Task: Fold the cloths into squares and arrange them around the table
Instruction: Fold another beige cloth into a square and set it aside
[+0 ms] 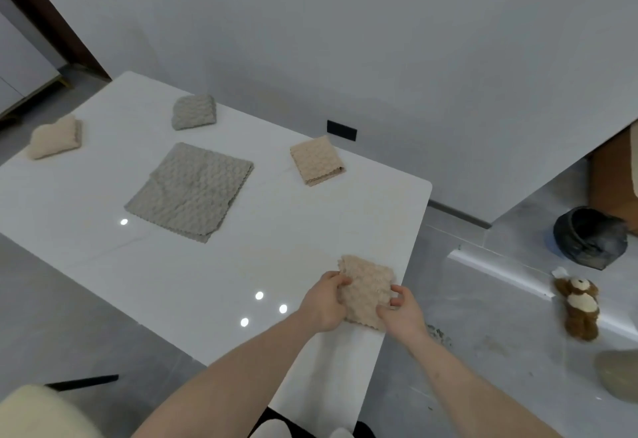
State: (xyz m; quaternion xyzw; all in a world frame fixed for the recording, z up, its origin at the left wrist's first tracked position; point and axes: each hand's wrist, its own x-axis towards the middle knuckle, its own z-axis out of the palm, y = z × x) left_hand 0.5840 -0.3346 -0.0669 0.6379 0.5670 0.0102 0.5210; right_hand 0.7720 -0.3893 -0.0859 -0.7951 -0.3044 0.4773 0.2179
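White table (103, 175) fills frame left and centre; grey cloth (190, 192) mid-left, half-folded; dark pot (587, 237) on the floor at right, contents unreadable; folded beige cloth (367, 291) at lower centre, near the table's edge, pinched by left hand (321, 303) and right hand (402, 313), fingers curled on its sides.

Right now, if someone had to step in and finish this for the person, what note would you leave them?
Left hand and right hand: both have a grip on the beige cloth at the near right corner of the table.
Done: folded squares sit at the far left, a beige one; the far side, a grey one; and the right edge, another beige one.
Left: set down the held cloth, then fold the large grey cloth mid-table, which is still spread wide, and place it.
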